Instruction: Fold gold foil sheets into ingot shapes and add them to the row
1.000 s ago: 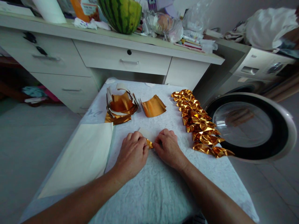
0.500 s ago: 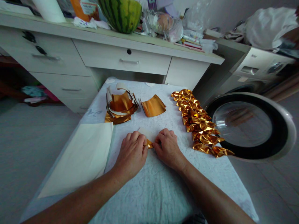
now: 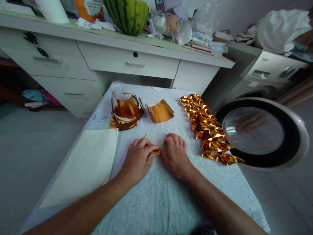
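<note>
Between my hands lies a small sheet of gold foil paper point(image 3: 156, 152), partly folded, its pale backing showing beyond my fingers. My left hand point(image 3: 140, 157) pinches its gold edge between thumb and fingers. My right hand point(image 3: 176, 156) rests on the tabletop with fingers stretched forward, its thumb beside the gold edge. Past my hands sits a curved loose gold sheet point(image 3: 160, 111), and left of it a curled stack of gold foil sheets point(image 3: 127, 109). To the right, folded gold pieces point(image 3: 207, 127) stand nested in a long row.
The cloth-covered table point(image 3: 156, 202) carries a flat white sheet point(image 3: 83, 163) at left. A washing machine's open round door point(image 3: 293, 130) stands close by the right edge. Behind are white drawers point(image 3: 132, 60) and a counter holding a cut watermelon point(image 3: 127, 16) and plastic bags point(image 3: 171, 26).
My right fingers have uncurled from the folded paper and now lie stretched forward. My left thumb has shifted over the gold edge, while its fingers keep their hold.
</note>
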The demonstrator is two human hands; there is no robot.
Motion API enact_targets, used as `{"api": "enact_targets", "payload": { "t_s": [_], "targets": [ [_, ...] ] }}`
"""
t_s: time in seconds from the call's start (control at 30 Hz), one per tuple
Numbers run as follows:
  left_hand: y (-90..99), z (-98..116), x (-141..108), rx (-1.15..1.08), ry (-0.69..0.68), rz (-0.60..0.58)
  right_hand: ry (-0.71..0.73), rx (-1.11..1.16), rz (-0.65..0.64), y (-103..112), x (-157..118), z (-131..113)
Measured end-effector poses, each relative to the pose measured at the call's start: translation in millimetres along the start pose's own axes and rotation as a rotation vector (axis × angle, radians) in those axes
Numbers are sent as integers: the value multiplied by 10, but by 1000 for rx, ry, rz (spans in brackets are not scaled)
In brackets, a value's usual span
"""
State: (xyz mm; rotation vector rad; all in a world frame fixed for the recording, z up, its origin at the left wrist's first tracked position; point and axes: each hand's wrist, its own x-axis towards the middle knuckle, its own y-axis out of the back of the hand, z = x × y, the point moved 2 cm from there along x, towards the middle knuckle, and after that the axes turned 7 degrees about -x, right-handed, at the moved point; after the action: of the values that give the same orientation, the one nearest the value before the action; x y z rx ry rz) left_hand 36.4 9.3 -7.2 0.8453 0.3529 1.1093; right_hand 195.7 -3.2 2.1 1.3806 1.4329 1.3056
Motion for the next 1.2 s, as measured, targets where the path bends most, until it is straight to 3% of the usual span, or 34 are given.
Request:
{"api": "enact_targets", "payload": {
  "t_s": [0.73, 1.2],
  "targets": [
    [25, 3, 21, -6, 4, -23, 1, -10, -73, -34, 6, 114],
    [17, -15, 15, -25, -12, -2, -3, 113, -56, 23, 0, 211]
  ]
}}
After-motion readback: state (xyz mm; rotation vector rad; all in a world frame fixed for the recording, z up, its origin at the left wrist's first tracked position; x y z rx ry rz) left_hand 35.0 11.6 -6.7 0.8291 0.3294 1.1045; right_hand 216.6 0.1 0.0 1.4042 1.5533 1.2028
